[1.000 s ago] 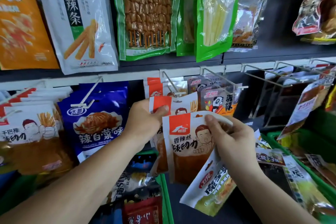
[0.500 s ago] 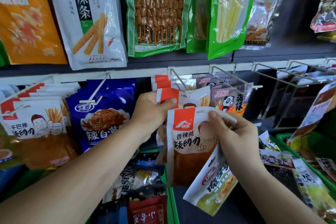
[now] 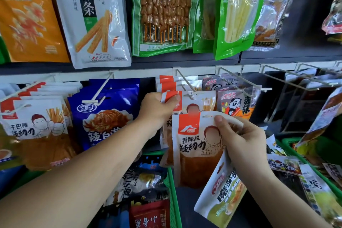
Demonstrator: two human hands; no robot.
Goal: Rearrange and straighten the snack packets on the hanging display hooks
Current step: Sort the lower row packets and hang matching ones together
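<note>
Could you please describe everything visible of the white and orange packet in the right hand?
The packet is a glossy plastic pouch: white top with a red-orange logo block, black characters and a cartoon figure, an orange-brown lower half, and a hang slot near its top edge. It is held upright in front of the hanging packets. The right hand pinches its curled upper right corner; a green-and-white packet overlaps its lower right.

A shop: snack packets point(image 3: 96, 16) hang on display hooks point(image 3: 187, 83)
</note>
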